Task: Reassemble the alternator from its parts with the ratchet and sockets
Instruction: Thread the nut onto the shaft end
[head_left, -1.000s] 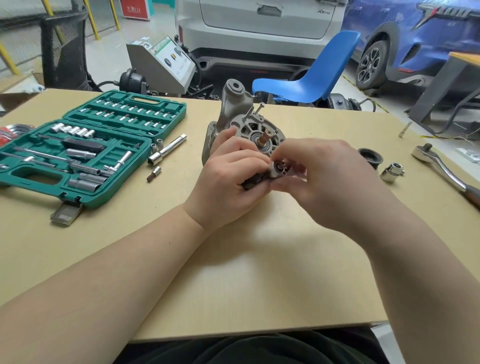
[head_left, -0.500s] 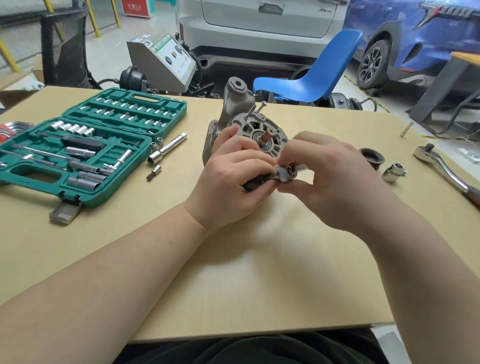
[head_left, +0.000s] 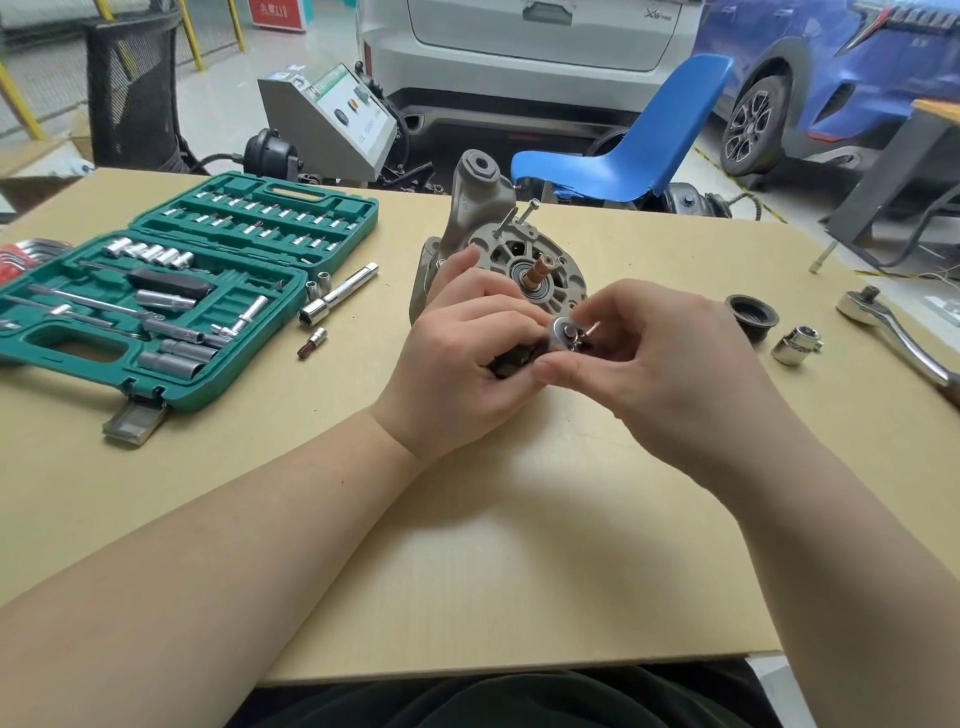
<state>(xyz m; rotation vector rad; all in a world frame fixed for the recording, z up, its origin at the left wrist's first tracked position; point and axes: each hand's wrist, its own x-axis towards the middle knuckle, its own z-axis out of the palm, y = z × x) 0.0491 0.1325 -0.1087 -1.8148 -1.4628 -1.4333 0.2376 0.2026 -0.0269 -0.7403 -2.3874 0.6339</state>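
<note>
Since 1 second ago, both hands are sitting slightly farther from the alternator body, and the small part between them is showing more of its round silver face. At the far left, the green socket case (head_left: 156, 291) is lying open on the table (head_left: 467, 545), with a long socket (head_left: 337, 296) and a small bit (head_left: 311, 343) lying just beside it. The left hand (head_left: 457, 353) is gripping a dark small part (head_left: 511, 361), fingers curled around it. The alternator (head_left: 498, 244) is standing behind the hands. The right hand (head_left: 660, 358) is pinching the silver end (head_left: 566, 332). Farther right, a black cap (head_left: 752, 312), a loose socket (head_left: 795, 345) and the ratchet (head_left: 893, 332) are lying apart.
</note>
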